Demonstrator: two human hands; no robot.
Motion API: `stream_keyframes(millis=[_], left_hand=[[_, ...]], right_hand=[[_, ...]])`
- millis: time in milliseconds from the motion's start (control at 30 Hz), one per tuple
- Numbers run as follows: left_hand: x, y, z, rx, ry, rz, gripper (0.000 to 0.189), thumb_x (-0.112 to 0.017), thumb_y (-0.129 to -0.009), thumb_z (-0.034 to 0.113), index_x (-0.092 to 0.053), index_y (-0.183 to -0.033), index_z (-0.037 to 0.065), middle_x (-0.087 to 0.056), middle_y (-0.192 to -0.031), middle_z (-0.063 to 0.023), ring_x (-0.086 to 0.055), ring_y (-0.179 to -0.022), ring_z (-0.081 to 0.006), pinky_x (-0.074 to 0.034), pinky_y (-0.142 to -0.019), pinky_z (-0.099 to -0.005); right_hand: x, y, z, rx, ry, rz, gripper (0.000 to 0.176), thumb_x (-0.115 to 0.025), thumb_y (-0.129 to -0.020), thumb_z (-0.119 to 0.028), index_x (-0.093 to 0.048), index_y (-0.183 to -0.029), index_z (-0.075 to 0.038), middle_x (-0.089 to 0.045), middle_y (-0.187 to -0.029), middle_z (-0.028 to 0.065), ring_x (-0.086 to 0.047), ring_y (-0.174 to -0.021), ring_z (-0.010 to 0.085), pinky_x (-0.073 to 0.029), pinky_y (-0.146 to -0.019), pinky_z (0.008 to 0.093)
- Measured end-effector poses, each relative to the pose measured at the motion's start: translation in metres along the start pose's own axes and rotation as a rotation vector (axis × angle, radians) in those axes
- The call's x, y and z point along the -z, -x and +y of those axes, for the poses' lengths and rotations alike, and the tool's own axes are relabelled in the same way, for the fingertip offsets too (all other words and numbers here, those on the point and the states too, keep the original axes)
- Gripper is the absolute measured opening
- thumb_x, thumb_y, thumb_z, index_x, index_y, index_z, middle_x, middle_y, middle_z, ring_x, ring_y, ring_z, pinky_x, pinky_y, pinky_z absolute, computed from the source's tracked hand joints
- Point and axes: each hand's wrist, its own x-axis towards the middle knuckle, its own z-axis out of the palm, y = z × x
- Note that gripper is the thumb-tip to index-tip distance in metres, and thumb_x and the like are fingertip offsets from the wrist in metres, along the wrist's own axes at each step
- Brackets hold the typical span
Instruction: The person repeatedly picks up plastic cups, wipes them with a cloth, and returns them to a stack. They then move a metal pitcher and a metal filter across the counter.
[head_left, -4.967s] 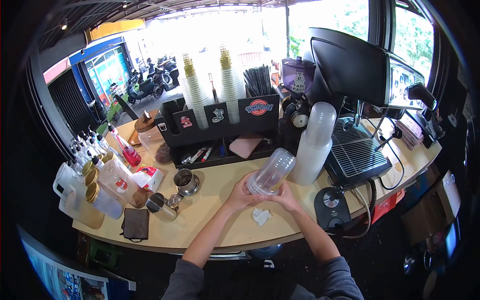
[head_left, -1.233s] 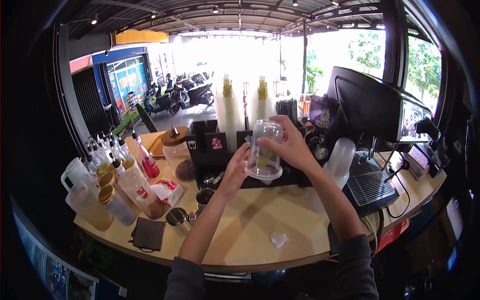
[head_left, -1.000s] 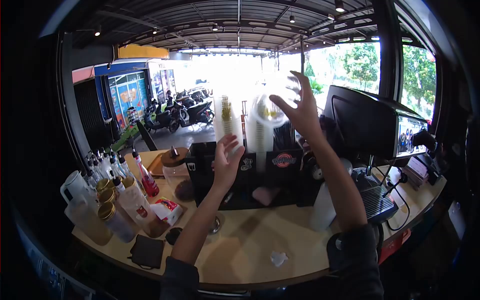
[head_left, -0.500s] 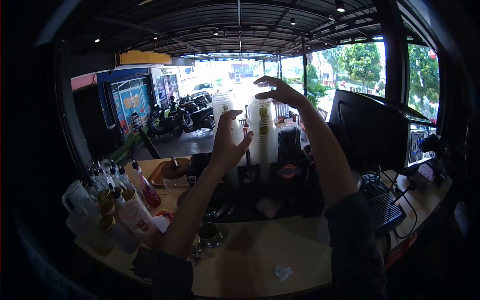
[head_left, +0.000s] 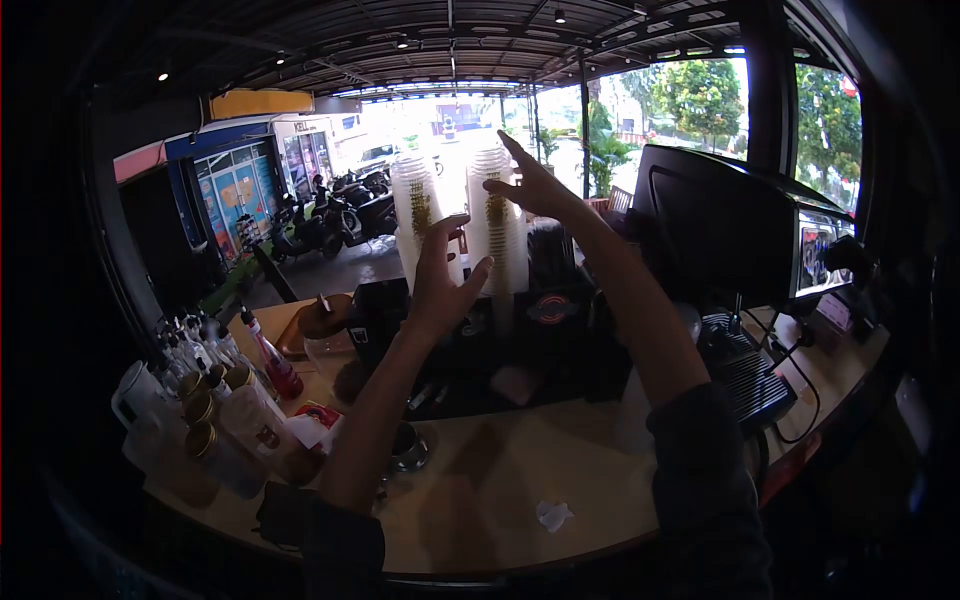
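Note:
Two tall stacks of clear plastic cups with printed marks rise from behind a black holder (head_left: pixel 590 322) at the back of the counter. My right hand (head_left: pixel 537 190) is at the upper right side of the right cup stack (head_left: pixel 508 235), its fingers stretched upward and its thumb overlapping the cups. Lower down, my left hand (head_left: pixel 443 275) reaches up with thumb and fingers apart, in front of the gap between that stack and the left cup stack (head_left: pixel 410 185). Both hands are open.
Syrup bottles (head_left: pixel 270 358) and gold-lidded jars (head_left: pixel 222 445) crowd the counter's left side. A small metal cup (head_left: pixel 410 450) stands by my left forearm. Crumpled white paper (head_left: pixel 553 515) lies up front. On the right are a dark monitor (head_left: pixel 715 225) and a ridged tray (head_left: pixel 745 375).
My right hand has come down from above the right cup stack to beside its upper part. My left hand is also lower against the stacks. The camera view has tilted and shifted slightly.

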Motion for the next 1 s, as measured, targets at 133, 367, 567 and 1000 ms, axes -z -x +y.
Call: stream_keyframes(millis=[133, 367, 567, 1000], left_hand=[[-0.020, 0.017, 0.020, 0.108, 0.096, -0.099, 0.054, -0.070, -0.078, 0.018, -0.045, -0.125, 0.008, -0.050, -0.122, -0.0109, -0.051, -0.113, -0.0254, -0.044, -0.091, -0.0396], [-0.114, 0.099, 0.047, 0.270, 0.446, -0.323, 0.068, -0.077, -0.074, 0.028, -0.042, -0.127, 0.003, -0.050, -0.125, -0.0122, -0.052, -0.114, -0.0239, -0.043, -0.094, -0.0383], [-0.211, 0.150, 0.063, 0.404, 0.559, -0.328, 0.102, -0.086, -0.056, 0.041, -0.033, -0.134, 0.001, -0.040, -0.135, -0.0171, -0.042, -0.125, -0.0272, -0.035, -0.102, -0.0410], [-0.199, 0.160, 0.079, 0.478, 0.715, -0.372, 0.086, -0.088, -0.053, 0.028, -0.047, -0.124, 0.004, -0.060, -0.113, -0.0115, -0.058, -0.104, -0.0217, -0.046, -0.091, -0.0358]], right_hand=[[0.016, 0.044, -0.023, 0.157, 0.173, 0.166, 0.063, -0.071, -0.079, -0.023, -0.039, -0.129, -0.002, -0.046, -0.126, 0.0218, -0.048, -0.116, 0.0350, -0.044, -0.093, 0.0414], [0.093, 0.171, -0.118, -0.029, 0.089, 0.197, 0.017, -0.066, -0.076, -0.003, -0.057, -0.090, -0.003, -0.055, -0.084, 0.0096, -0.053, -0.069, 0.0188, -0.042, -0.064, 0.0295], [0.137, 0.273, -0.119, -0.326, 0.206, 0.361, 0.044, -0.073, -0.072, -0.009, -0.051, -0.109, -0.004, -0.053, -0.101, 0.0066, -0.050, -0.083, 0.0158, -0.042, -0.067, 0.0283], [0.101, 0.327, -0.094, -0.630, -0.096, -0.003, 0.114, -0.085, -0.051, -0.031, -0.015, -0.136, 0.003, -0.043, -0.125, 0.0276, -0.048, -0.118, 0.0356, -0.038, -0.100, 0.0397]])
